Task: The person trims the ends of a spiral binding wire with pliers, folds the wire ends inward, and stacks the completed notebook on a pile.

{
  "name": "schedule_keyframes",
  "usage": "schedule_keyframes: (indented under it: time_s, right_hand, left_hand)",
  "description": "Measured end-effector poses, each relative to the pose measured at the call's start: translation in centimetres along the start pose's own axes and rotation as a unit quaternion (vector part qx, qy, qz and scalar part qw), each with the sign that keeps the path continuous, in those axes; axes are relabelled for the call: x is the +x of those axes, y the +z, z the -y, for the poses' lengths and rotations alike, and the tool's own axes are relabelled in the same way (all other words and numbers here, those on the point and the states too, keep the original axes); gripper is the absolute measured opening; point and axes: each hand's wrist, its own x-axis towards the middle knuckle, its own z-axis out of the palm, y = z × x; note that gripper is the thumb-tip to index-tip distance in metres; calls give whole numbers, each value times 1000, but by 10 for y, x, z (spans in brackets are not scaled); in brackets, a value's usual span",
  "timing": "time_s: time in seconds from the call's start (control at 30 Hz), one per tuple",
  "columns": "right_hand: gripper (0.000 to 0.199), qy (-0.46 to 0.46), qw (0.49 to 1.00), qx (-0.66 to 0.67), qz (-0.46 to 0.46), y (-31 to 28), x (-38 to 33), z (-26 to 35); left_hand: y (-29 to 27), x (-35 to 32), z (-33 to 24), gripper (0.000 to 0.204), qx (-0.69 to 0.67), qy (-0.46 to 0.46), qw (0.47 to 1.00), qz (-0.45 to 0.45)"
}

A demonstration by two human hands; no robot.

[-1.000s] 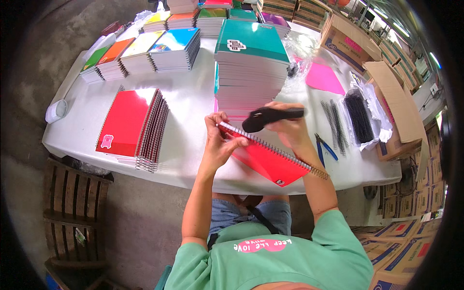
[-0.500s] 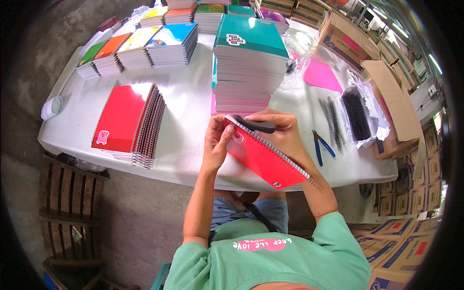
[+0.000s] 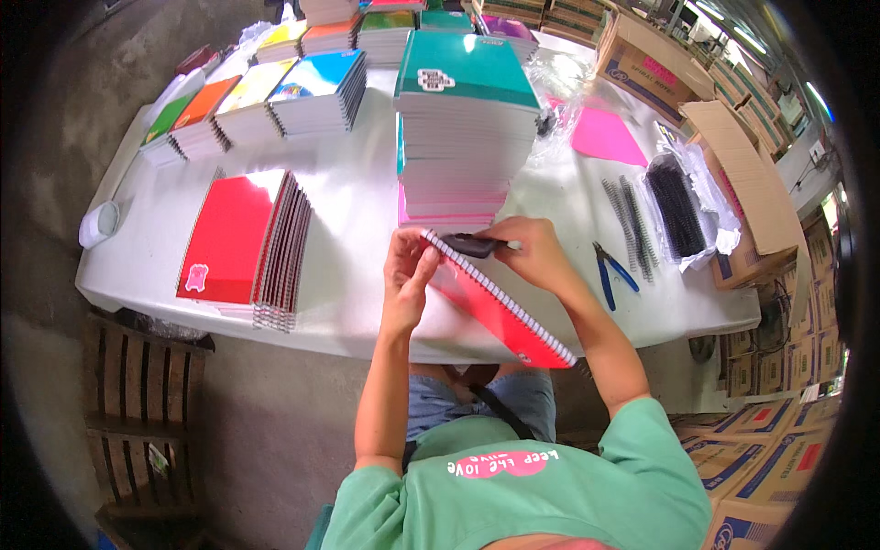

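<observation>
A red spiral notebook (image 3: 478, 306) is tilted over the table's near edge, its coiled spine slanting down to the right. My left hand (image 3: 409, 266) grips its upper left corner, thumb on the cover. In my right hand (image 3: 530, 252) is a black curved hand tool (image 3: 469, 245), pinched beside the upper end of the spine; its exact kind is unclear. A bit of coil sticks out past the notebook's lower right end. Just beyond my hands rises a tall stack of teal-covered notebooks (image 3: 467, 73), with pink ones at its bottom.
Left stands a stack of red spiral notebooks (image 3: 229, 238); more coloured stacks (image 3: 316, 78) sit farther back. On the right lie blue-handled pliers (image 3: 604, 280), loose coils (image 3: 631, 225), a bundle of black coils (image 3: 676, 213), a pink sheet (image 3: 605, 136) and an open carton (image 3: 747, 183).
The notebook has tipped so its spine faces up more, and its lower end has shifted slightly left. My right hand has turned, with the black tool lower along the spine.
</observation>
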Motion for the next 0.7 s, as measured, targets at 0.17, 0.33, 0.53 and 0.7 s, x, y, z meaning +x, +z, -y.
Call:
schedule_keyframes:
  time_s: [0.17, 0.33, 0.53, 0.7]
  right_hand:
    - [45, 2, 968, -249, -25, -33, -52, -58]
    - [71, 175, 891, -417, 40, -40, -97, -65]
    - [56, 382, 836, -384, -89, -51, -147, -94]
    - [49, 272, 853, -417, -155, -45, -150, -96]
  left_hand:
    - [2, -4, -13, 26, 5, 23, 1000, 20]
    - [-10, -3, -16, 18, 106, -86, 991, 5]
    - [2, -17, -63, 9, 183, 60, 977, -95]
    - [28, -36, -63, 23, 260, 128, 950, -118]
